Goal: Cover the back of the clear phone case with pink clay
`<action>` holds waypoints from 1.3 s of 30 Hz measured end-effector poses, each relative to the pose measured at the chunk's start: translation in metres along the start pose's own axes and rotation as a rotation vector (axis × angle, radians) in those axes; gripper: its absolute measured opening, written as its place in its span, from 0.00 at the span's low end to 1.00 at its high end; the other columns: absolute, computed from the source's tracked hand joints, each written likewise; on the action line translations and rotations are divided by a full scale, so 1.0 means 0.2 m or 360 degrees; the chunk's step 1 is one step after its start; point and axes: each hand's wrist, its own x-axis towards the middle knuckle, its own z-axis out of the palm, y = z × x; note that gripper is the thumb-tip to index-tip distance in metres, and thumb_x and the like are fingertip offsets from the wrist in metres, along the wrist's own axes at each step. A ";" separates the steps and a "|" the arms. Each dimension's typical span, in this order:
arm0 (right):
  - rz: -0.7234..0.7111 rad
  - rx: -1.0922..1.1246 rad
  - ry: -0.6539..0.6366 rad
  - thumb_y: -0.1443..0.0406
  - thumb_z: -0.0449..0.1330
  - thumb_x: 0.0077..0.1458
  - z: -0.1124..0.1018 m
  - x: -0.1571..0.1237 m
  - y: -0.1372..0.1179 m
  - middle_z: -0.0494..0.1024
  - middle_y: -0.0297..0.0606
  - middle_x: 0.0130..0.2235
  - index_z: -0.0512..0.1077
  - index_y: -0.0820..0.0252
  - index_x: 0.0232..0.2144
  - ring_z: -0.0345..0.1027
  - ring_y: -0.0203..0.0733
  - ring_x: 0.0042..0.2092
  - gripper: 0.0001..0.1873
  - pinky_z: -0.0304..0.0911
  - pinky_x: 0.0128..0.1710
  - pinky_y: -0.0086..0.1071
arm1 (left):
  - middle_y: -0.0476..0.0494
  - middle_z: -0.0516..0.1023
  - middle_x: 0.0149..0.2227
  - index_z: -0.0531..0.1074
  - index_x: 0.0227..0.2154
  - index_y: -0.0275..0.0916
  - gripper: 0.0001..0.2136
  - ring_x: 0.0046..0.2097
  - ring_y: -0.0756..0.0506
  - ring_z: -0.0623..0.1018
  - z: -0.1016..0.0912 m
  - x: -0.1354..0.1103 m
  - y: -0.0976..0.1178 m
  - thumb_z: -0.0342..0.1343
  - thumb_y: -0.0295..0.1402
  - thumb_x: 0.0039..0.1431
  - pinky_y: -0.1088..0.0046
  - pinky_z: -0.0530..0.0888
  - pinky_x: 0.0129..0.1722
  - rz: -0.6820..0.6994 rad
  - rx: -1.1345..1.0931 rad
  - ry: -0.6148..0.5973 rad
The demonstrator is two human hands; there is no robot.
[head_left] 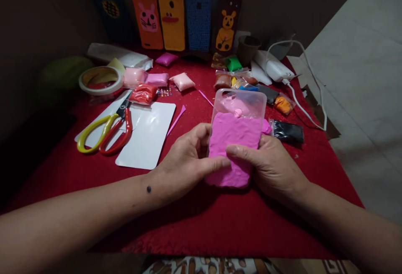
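Note:
A clear phone case [257, 99] is held up between both my hands, its lower two thirds covered with bright pink modelling clay [234, 133]. The clay surface is bumpy, and its upper edge is uneven. My left hand [188, 156] grips the case from the left side, thumb lying on the clay. From the right, my right hand [273, 163] grips it too, its thumb pressed on the middle of the clay. The other fingers of both hands are mostly hidden behind the case. A pink lump [266, 127] shows just beyond the case's right edge.
On the red cloth [188, 223] at left lie scissors [122, 117], white cards [147, 135] and a tape roll [101, 80]. Packets of coloured clay, such as a black packet [287, 131], lie behind and right. Several decorated cases stand along the wall. A white cable [297, 102] loops at right.

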 end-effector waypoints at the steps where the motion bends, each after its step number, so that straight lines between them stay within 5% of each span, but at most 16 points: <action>1: 0.0006 0.0014 -0.0010 0.65 0.72 0.49 0.01 0.00 0.00 0.84 0.34 0.37 0.82 0.55 0.37 0.78 0.41 0.36 0.11 0.73 0.41 0.34 | 0.52 0.77 0.36 0.69 0.38 0.37 0.18 0.40 0.51 0.77 0.00 0.00 0.00 0.68 0.20 0.46 0.77 0.75 0.41 -0.0004 0.0025 0.0032; 14: 0.0012 0.0261 -0.0049 0.65 0.71 0.50 0.01 0.01 0.01 0.84 0.37 0.37 0.79 0.58 0.37 0.77 0.41 0.35 0.10 0.72 0.40 0.36 | 0.51 0.80 0.35 0.72 0.40 0.36 0.14 0.37 0.52 0.78 -0.03 0.01 0.00 0.67 0.23 0.51 0.78 0.75 0.40 -0.0030 -0.0122 -0.0010; 21: 0.0126 0.0023 -0.0129 0.68 0.73 0.46 -0.02 0.00 -0.02 0.85 0.37 0.41 0.81 0.56 0.41 0.78 0.44 0.41 0.17 0.72 0.44 0.37 | 0.48 0.81 0.41 0.72 0.43 0.38 0.13 0.42 0.48 0.79 -0.05 0.02 0.00 0.64 0.24 0.55 0.74 0.75 0.43 0.0051 -0.0106 0.0013; 26: 0.0083 0.0014 -0.0032 0.67 0.71 0.48 -0.03 0.00 -0.01 0.84 0.39 0.40 0.81 0.57 0.39 0.77 0.45 0.38 0.13 0.71 0.43 0.40 | 0.48 0.81 0.38 0.71 0.42 0.37 0.20 0.37 0.48 0.79 -0.03 0.02 0.02 0.70 0.23 0.46 0.73 0.75 0.39 -0.0148 -0.0098 0.0021; 33: 0.0073 0.0008 -0.0093 0.67 0.72 0.47 -0.02 0.01 -0.01 0.84 0.37 0.42 0.80 0.56 0.40 0.77 0.44 0.42 0.15 0.70 0.46 0.38 | 0.48 0.80 0.37 0.71 0.41 0.37 0.18 0.39 0.49 0.79 -0.03 0.01 0.02 0.69 0.24 0.48 0.75 0.75 0.41 0.0001 -0.0026 0.0092; 39: 0.0001 0.0036 -0.0031 0.69 0.70 0.48 -0.02 0.01 0.00 0.84 0.36 0.41 0.80 0.57 0.39 0.77 0.44 0.40 0.12 0.71 0.43 0.37 | 0.50 0.79 0.38 0.69 0.44 0.38 0.24 0.38 0.48 0.78 -0.02 0.01 0.03 0.72 0.25 0.43 0.73 0.75 0.40 -0.0156 0.0039 0.0020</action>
